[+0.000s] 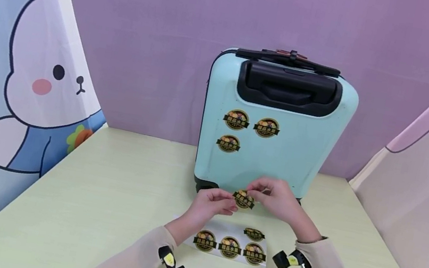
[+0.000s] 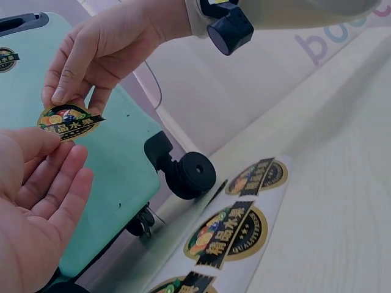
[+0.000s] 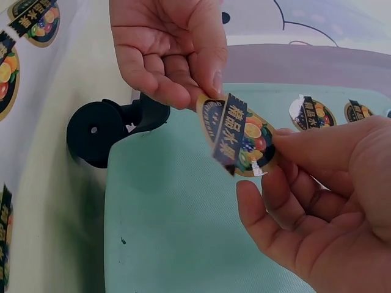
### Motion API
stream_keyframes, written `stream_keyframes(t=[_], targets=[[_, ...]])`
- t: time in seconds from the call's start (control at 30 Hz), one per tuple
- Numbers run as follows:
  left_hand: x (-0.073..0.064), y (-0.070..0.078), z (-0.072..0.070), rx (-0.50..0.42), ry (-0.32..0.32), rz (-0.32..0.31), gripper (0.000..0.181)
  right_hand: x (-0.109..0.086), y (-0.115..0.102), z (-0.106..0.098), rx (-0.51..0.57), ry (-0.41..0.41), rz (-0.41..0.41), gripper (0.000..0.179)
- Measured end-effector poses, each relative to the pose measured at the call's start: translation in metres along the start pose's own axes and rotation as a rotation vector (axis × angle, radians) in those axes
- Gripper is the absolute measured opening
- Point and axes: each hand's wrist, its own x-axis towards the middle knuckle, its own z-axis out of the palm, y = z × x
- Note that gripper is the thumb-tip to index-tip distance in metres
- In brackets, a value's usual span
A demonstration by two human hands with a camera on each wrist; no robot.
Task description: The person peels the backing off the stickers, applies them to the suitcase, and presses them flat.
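Between both hands, in front of the lower part of the suitcase, is a round black and gold fruit sticker (image 1: 243, 199). My left hand (image 1: 211, 206) pinches its left edge between thumb and finger. The right hand (image 1: 277, 199) pinches the opposite edge; in the right wrist view the sticker (image 3: 238, 135) spans the gap between the two hands, its printed side showing. Behind stands a mint green suitcase (image 1: 274, 159), upright. Three matching stickers are stuck on it: an upper left one (image 1: 236, 119), an upper right one (image 1: 266, 128) and a lower left one (image 1: 228, 143).
A white sticker sheet (image 1: 221, 254) lies on the table below the hands, with several stickers on it. The pale table (image 1: 118, 213) reaches back to a purple cloth wall (image 1: 148, 45). Printed curtains hang on both sides. Black wheels (image 2: 190, 175) show under the suitcase.
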Motion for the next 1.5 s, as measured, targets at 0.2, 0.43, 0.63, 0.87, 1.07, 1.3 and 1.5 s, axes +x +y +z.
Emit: stream_keyframes(t=[0.2, 0.43, 0.63, 0.87, 1.07, 1.3, 1.5], targets=[[0.001, 0.002, 0.002, -0.049, 0.005, -0.013, 0.019, 0.0, 0.001, 0.0, 0.036, 0.039, -0.041, 0.012], [0.001, 0.007, 0.006, -0.1, 0.013, 0.007, 0.019, 0.0, 0.004, 0.0, 0.067, 0.08, -0.049, 0.019], [0.002, 0.01, 0.007, -0.16, 0.041, -0.028, 0.018, 0.001, 0.003, -0.001, 0.096, 0.107, -0.025, 0.023], [0.004, 0.015, 0.009, -0.193, 0.035, -0.058, 0.024, 0.001, 0.001, -0.003, 0.125, 0.16, -0.003, 0.027], [0.007, 0.02, 0.011, -0.25, 0.044, -0.085, 0.025, 0.002, -0.002, -0.006, 0.182, 0.187, 0.009, 0.028], [0.009, 0.026, 0.014, -0.272, 0.041, -0.069, 0.035, 0.005, -0.002, -0.008, 0.252, 0.219, -0.022, 0.028], [0.009, 0.029, 0.015, -0.3, 0.033, -0.067, 0.036, 0.005, -0.004, -0.009, 0.282, 0.233, -0.024, 0.028]])
